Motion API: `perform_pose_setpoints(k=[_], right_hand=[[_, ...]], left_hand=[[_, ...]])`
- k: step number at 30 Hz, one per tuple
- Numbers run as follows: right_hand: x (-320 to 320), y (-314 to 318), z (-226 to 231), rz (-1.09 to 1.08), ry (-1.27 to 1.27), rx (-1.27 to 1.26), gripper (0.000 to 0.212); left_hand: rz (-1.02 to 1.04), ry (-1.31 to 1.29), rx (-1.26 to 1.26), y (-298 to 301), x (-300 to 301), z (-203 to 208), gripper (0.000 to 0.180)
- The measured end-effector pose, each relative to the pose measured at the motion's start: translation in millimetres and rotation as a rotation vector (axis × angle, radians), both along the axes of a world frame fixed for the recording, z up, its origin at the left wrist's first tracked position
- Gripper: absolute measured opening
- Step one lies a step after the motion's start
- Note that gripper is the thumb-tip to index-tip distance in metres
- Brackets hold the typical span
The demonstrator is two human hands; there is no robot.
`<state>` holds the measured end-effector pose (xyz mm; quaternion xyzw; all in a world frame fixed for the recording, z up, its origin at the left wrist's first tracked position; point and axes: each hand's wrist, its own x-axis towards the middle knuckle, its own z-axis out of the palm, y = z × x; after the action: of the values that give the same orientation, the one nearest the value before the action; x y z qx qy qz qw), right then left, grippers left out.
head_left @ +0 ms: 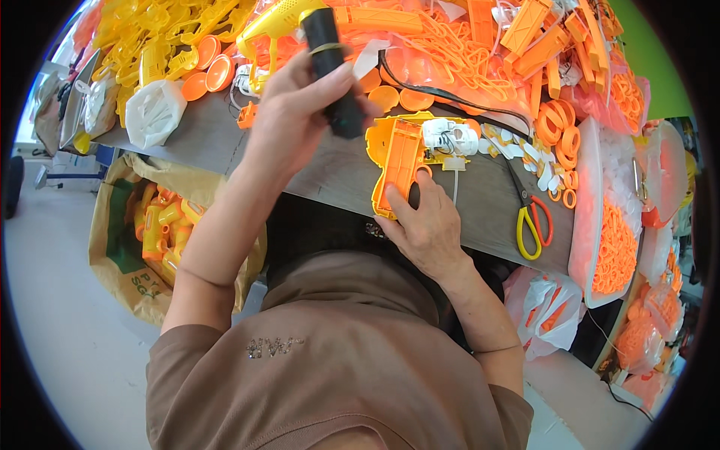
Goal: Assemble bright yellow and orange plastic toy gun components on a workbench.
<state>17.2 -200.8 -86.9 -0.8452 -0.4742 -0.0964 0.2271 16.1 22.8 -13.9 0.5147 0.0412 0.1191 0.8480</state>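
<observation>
The left hand point(294, 120) is raised over the counter point(491, 217), its grip closed around one black, cylindrical handheld tool point(337, 86) with one thin yellow band. The tool's near end tilts to the right, to the left of one yellow-orange, pistol-shaped plastic shell point(397, 161).

That shell lies near the middle of the counter, its handle end toward the person. The right hand point(429, 225) is at this near end; its grip is partly curled, thumb at the near edge and fingers against the handle, holding it. At the shell's far right sits one white, rounded plastic mechanism point(451, 137).

To the right lies one pair of scissors point(531, 217) with two handle loops, one yellow and one red. Farther right stands one long, clear plastic tub point(585, 225) of small orange plastic loops point(615, 247), too many to count. At the far left of the counter are three round orange plastic cups point(220, 73) and one white plastic bag point(154, 112). One yellow, perforated plastic casing point(277, 22) lies just left of the tool. Left of the person, below the counter, one brown paper bag point(112, 289) holds many yellow-orange parts point(154, 232), overlapping beyond counting.
</observation>
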Motion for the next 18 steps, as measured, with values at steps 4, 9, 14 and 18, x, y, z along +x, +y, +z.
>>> perform_pose_setpoints(k=[4, 9, 14, 18], right_hand=[[1, 0, 3, -0.002, 0.018, -0.010, 0.050], [2, 0, 0, -0.011, 0.013, 0.049, 0.050], [3, 0, -1, -0.019, 0.009, 0.063, 0.050], [4, 0, -4, -0.019, 0.003, 0.077, 0.049]], left_hand=[[-0.034, 0.098, -0.145, -18, 30, -4, 0.028], [-0.062, -0.044, 0.058, -27, 50, -23, 0.042], [-0.103, 0.008, 0.214, -26, 52, -36, 0.051], [-0.094, -0.090, 0.319, -29, 52, -44, 0.058]])
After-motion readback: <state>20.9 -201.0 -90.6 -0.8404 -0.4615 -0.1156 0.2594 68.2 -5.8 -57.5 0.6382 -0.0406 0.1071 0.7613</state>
